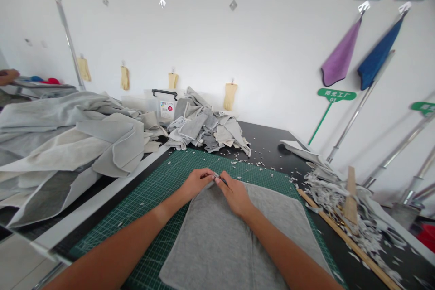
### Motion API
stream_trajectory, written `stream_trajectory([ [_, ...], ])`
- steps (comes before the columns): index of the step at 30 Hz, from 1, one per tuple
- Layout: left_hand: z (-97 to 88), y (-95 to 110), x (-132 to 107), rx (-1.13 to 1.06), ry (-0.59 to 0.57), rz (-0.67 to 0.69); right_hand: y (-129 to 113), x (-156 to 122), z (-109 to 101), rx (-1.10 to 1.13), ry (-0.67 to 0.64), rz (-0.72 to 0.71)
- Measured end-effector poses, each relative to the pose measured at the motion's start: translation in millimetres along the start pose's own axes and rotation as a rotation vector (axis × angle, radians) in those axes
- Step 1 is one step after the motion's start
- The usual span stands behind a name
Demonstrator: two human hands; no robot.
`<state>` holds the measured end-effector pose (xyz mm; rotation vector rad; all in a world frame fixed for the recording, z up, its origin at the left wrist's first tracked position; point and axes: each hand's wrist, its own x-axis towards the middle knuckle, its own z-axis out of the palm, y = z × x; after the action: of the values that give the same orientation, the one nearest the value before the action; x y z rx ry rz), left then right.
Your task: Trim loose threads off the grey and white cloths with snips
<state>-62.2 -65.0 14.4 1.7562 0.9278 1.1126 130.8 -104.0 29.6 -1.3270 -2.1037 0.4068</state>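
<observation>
A grey cloth (pixel 217 235) with a seam down its middle lies flat on the green cutting mat (pixel 152 217). At the cloth's far left corner my two hands meet. My left hand (pixel 197 182) is closed, with thumb and fingertips pinching that corner. My right hand (pixel 237 195) is closed around a small, slim tool (pixel 220 178) with a metallic tip and a dark part. Its tip points at the pinched corner. The fingers cover most of the tool, so its exact kind is unclear.
Grey cloth pieces (pixel 112 145) are heaped at left, with another pile (pixel 204 127) by a clear box (pixel 166 108) behind the mat. Scraps (pixel 360 208), a wooden strip (pixel 350 240) and a wooden stick (pixel 351 195) lie at right. A co-worker's hand (pixel 8 77) shows far left.
</observation>
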Motion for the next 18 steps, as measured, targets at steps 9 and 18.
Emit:
stream_trajectory([
  [9,1.7,-4.1,0.3,-0.018,0.000,0.001,-1.5,-1.0,-1.7,0.052,-0.005,0.008],
  [18,2.8,-1.5,-0.7,-0.003,0.021,-0.026,-2.4,-0.3,-1.8,0.088,0.007,0.011],
])
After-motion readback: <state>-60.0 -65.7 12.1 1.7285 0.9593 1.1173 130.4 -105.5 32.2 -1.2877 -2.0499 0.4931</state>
